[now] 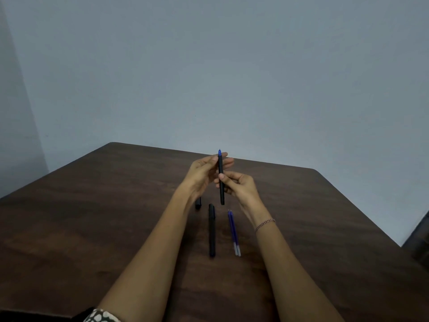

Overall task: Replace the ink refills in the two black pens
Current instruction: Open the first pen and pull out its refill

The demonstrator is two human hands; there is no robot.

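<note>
One black pen [221, 182] is held upright above the bench [116, 205], pinched by the left hand [203, 174] and the right hand [240, 185]. The other black pen [211, 231] and two blue refills [233, 231] are laid on the bench.

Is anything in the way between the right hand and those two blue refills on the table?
Nothing visible does. The two blue refills lie on the table close by the right hand; the other black pen lies beside them, apart. But that hand and the left hand both hold the uncapped black pen.
</note>
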